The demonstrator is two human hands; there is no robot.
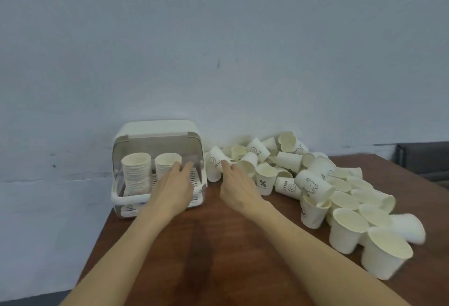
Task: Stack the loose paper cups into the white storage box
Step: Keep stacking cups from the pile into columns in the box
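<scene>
Head view | my left hand (175,185) rests fingers-straight at second cup stack (167,163) in white storage box (155,133) | right hand (237,184) pinches a loose cup (217,160) | risk: toppling heap (315,179), nudging stack

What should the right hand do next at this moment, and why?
Probably close on the white paper cup printed "HELLO" at the near left edge of the loose cup pile and carry it to the white plastic storage box. The right hand has its fingertips at that cup, while the left hand rests at the second of two cup stacks inside.
</scene>
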